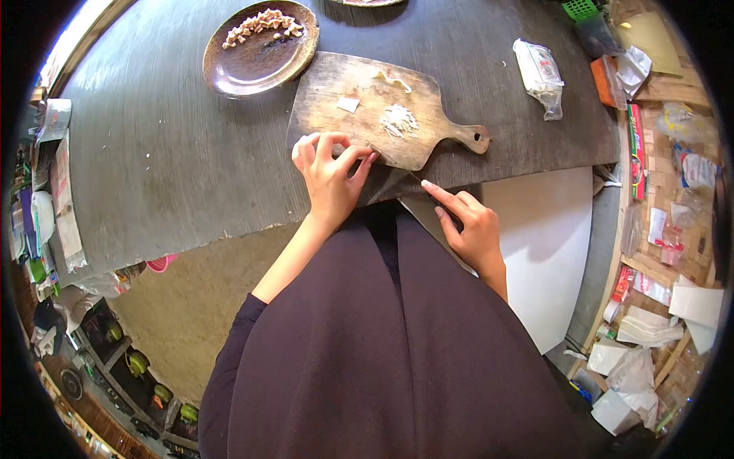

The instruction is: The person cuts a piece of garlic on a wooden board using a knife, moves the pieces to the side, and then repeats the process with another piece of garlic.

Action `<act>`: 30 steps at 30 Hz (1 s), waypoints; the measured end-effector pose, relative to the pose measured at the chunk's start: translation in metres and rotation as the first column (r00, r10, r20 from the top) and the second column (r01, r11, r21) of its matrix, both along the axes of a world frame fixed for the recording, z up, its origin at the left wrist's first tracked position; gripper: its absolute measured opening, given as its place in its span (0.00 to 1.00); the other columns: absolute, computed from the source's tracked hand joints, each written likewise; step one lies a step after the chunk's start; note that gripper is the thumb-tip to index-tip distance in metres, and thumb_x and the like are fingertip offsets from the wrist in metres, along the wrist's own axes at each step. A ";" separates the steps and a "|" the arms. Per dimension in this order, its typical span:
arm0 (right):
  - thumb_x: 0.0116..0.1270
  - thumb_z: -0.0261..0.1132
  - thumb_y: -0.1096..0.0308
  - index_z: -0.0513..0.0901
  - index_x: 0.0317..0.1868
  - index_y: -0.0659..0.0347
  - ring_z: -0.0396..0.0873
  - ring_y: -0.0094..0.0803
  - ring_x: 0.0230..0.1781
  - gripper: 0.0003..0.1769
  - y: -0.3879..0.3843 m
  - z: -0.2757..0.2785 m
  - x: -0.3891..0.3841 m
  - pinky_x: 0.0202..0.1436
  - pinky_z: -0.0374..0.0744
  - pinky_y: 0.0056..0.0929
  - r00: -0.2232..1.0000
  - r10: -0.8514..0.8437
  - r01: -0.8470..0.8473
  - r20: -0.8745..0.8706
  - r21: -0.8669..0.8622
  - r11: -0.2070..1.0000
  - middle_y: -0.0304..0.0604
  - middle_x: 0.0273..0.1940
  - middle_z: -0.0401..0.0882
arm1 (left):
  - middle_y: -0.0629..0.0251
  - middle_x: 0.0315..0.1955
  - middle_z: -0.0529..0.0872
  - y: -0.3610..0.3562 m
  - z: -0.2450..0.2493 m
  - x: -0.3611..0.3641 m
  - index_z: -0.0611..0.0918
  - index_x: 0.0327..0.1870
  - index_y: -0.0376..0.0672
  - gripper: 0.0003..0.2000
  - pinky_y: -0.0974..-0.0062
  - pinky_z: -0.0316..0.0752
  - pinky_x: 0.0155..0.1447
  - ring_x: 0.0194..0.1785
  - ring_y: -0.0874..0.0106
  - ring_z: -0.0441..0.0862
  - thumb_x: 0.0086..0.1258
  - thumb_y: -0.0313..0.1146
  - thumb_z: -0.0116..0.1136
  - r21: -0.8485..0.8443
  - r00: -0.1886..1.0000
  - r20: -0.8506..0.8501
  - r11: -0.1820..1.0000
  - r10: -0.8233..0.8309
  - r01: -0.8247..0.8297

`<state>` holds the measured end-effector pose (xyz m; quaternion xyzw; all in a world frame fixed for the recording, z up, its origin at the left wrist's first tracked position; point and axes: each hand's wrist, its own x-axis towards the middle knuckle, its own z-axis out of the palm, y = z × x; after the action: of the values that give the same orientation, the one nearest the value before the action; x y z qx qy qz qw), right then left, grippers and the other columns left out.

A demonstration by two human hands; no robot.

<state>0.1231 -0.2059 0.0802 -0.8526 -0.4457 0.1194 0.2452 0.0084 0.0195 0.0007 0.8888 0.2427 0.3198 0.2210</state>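
My right hand (470, 227) is closed around the dark handle of a knife (433, 197), index finger stretched along it. The thin blade points up and left toward the near edge of a wooden cutting board (319, 99). At that edge my left hand (330, 180) is closed, thumb and index finger pinched together close to the knife's tip; what lies between them is too small to make out. On the board are a small heap of pale chopped bits (398, 121), a flat white square piece (348, 104) and a thin curled pale strip (392, 82).
A brown plate (252, 73) with diced light-brown pieces (260, 27) stands beyond the board at left, partly beside it. A white plastic packet (540, 73) lies at right on the dark table (153, 153). Bags and papers line a woven wall on the right.
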 end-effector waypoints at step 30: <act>0.69 0.71 0.69 0.86 0.69 0.30 0.79 0.36 0.25 0.30 -0.009 0.004 0.000 0.29 0.79 0.35 1.000 0.021 -0.021 0.000 -0.025 0.999 0.39 0.31 0.79 | 0.72 0.45 0.81 0.000 0.003 0.000 0.92 0.38 0.59 0.08 0.54 0.62 0.68 0.60 0.60 0.73 0.60 0.40 0.80 -0.002 1.000 -0.001 1.000 0.005 -0.005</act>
<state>0.1227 -0.2151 0.0837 -0.8509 -0.4532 0.1272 0.2333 0.0080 0.0191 0.0033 0.8882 0.2451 0.3197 0.2209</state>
